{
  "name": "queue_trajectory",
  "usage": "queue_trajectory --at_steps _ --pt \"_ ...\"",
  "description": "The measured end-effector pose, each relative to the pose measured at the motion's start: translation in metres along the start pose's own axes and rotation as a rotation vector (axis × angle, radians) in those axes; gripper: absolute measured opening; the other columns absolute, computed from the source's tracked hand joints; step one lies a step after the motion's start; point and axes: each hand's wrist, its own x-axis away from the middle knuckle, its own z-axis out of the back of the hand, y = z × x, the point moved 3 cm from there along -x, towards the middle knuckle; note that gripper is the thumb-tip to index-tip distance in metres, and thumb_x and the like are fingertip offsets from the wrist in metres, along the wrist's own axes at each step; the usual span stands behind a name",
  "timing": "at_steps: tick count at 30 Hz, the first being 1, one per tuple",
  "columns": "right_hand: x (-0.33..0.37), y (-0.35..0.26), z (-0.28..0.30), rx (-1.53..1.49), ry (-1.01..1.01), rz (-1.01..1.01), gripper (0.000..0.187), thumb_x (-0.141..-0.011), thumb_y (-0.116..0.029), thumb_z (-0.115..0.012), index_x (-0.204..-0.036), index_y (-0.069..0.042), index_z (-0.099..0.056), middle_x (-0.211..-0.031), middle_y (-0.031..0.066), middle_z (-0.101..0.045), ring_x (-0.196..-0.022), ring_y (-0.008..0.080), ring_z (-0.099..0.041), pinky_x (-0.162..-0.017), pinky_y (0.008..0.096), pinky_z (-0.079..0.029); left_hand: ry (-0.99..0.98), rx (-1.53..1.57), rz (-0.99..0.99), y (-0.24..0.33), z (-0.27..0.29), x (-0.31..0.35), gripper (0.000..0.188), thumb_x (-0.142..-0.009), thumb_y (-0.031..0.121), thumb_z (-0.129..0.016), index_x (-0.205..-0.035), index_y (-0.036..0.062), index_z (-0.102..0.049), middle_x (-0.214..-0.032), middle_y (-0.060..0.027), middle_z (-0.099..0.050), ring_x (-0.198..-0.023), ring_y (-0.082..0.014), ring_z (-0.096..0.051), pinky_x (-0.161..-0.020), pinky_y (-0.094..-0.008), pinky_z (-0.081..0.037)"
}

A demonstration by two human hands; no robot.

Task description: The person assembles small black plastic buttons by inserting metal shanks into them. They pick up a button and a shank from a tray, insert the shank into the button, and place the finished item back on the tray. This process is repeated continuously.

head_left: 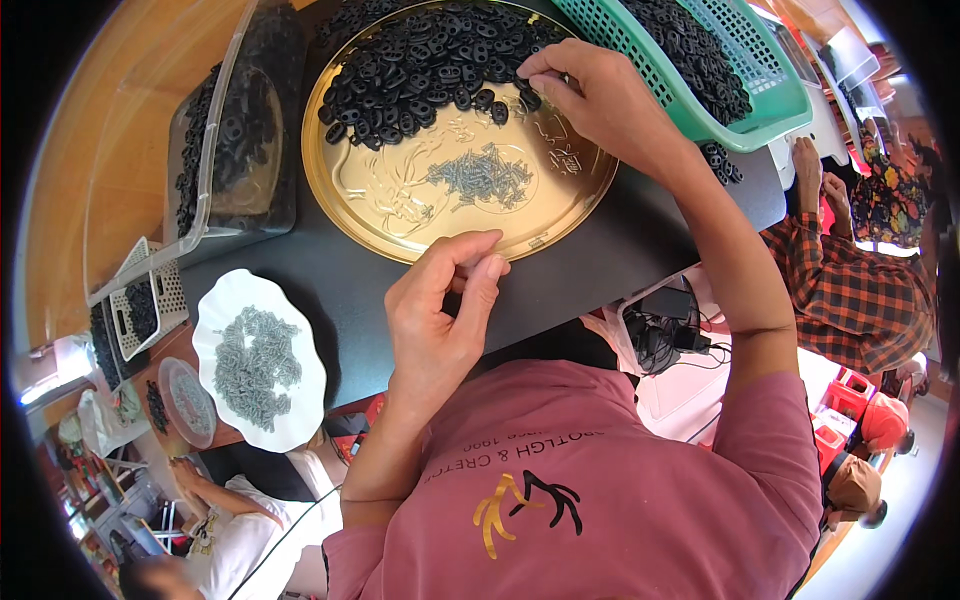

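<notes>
A round gold tray [345,205] with a raised pattern lies on the dark table. Small black plastic pieces [420,75], many with two holes, are heaped over its far part. Nearer its middle is a loose pile of thin silvery metal pieces [485,178], like small springs. My right hand [605,95] reaches over the tray's right side, thumb and fingers closed at the edge of the black heap. What sits between those fingertips is hidden. Just in front of the tray's near rim, my left hand [445,305] pinches thumb and forefinger together; anything in them is too small to make out.
A green basket [690,110] of black pieces stands at the far right, a clear plastic bin [205,215] of them at the left. A white scalloped dish [308,400] holds more silvery pieces. Other people sit to the right [850,290] and lower left [240,530].
</notes>
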Motion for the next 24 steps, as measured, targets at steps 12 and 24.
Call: queue_trajectory --at_steps 12,24 --pt "0.013 0.007 0.010 0.077 -0.078 0.001 0.017 -0.087 -0.014 -0.058 -0.096 -0.005 -0.069 -0.092 0.0137 -0.065 -0.081 0.0341 -0.064 -0.075 0.0408 -0.052 -0.003 -0.004 0.016 0.000 0.000 0.000 0.017 -0.092 0.003 -0.060 -0.108 -0.0023 -0.063 -0.083 -0.0075 -0.067 -0.067 -0.0078 -0.058 -0.060 -0.0203 -0.047" --pt "0.004 -0.016 -0.024 0.158 -0.117 0.176 0.022 -0.086 -0.017 -0.062 -0.106 -0.009 -0.068 -0.099 0.0132 -0.061 -0.080 0.0340 -0.063 -0.073 0.0412 -0.052 0.018 -0.020 0.024 -0.002 0.000 0.000 0.017 -0.093 0.004 -0.060 -0.108 -0.0017 -0.063 -0.083 -0.0073 -0.067 -0.067 -0.0072 -0.058 -0.058 -0.0195 -0.046"
